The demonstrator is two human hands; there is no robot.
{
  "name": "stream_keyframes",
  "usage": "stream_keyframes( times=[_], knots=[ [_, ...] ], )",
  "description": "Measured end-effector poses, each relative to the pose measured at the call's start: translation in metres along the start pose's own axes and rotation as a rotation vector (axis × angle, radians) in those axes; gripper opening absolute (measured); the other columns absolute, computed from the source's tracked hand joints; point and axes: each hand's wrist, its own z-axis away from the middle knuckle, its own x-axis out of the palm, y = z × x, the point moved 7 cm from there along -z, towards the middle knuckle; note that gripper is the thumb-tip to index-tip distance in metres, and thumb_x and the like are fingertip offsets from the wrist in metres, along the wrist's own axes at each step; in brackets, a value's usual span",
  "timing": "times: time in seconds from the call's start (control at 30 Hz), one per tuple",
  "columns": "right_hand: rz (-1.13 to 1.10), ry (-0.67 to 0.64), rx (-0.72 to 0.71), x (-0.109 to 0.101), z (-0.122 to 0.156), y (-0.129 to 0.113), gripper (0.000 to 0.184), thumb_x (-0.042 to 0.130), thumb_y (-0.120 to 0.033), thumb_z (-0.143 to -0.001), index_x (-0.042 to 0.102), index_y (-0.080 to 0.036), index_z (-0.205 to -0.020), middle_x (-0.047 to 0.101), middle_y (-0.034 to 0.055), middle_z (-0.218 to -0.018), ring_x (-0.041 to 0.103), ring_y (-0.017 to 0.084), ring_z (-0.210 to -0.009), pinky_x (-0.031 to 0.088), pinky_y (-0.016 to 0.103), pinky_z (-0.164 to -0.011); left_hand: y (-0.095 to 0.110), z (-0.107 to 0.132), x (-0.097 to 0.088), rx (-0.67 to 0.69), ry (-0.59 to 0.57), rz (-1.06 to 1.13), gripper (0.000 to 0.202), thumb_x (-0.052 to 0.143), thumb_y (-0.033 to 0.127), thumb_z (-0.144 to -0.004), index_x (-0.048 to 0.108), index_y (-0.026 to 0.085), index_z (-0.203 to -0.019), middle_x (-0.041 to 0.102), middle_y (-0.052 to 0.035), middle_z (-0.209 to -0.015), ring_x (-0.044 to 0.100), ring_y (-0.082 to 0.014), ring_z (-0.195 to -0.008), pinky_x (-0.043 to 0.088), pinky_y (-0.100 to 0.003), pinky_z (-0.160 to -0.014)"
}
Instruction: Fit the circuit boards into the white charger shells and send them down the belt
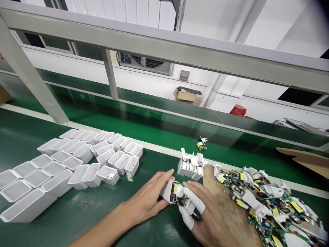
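Now both hands grip white shell (pixel 168 190): left hand (pixel 147 200) behind, right hand (pixel 203 216) pressing board (pixel 178 195) in.

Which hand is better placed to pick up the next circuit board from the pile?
Probably the right hand: the pile of circuit boards lies just to its right, while the left hand holds the white casing on the far side.
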Motion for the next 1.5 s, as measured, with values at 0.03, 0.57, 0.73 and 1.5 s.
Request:
stream_keyframes(
  times=[0.03, 0.57, 0.73, 1.5],
  knots=[
    [-0.001, 0.005, -0.001, 0.000, 0.000, 0.000, 0.058, 0.063, -0.009, -0.097, 0.050, -0.014, -0.153, 0.067, 0.0164, -0.138, 0.060, 0.030, -0.135, 0.060, 0.048, -0.108, 0.000, 0.000, 0.000, 0.004, 0.000, -0.003, 0.092, 0.061, 0.008, -0.099, 0.008, 0.040, -0.167, 0.057, -0.0090, -0.147, 0.053, -0.0287, -0.137, 0.051, -0.048, -0.115],
    [0.114, 0.002, -0.137, -0.017, -0.025, -0.016, 0.050, 0.067, -0.015, -0.097, 0.056, -0.010, -0.145, 0.077, 0.0154, -0.122, 0.073, 0.028, -0.118, 0.065, 0.044, -0.098, 0.007, 0.000, 0.005, 0.032, -0.002, 0.001, 0.095, 0.066, 0.011, -0.099, 0.007, 0.041, -0.167, 0.059, -0.0087, -0.146, 0.052, -0.0306, -0.135, 0.047, -0.054, -0.116],
    [0.043, 0.018, 0.006, -0.023, -0.032, -0.011, 0.041, 0.061, -0.046, -0.105, 0.064, -0.015, -0.132, 0.077, 0.0147, -0.116, 0.077, 0.027, -0.108, 0.069, 0.038, -0.089, -0.002, 0.004, 0.014, -0.092, -0.132, 0.152, 0.097, 0.068, 0.018, -0.098, 0.007, 0.038, -0.169, 0.052, -0.0094, -0.158, 0.051, -0.0309, -0.143, 0.044, -0.053, -0.121],
    [-0.109, -0.084, 0.039, 0.026, -0.005, -0.004, 0.031, 0.052, -0.005, -0.097, 0.066, -0.019, -0.121, 0.073, 0.0143, -0.117, 0.078, 0.024, -0.099, 0.067, 0.032, -0.083, -0.012, 0.004, 0.004, -0.226, 0.093, 0.167, 0.070, 0.053, 0.035, -0.108, 0.015, 0.038, -0.166, 0.060, -0.0062, -0.140, 0.065, -0.0247, -0.121, 0.051, -0.045, -0.112]
  ],
)
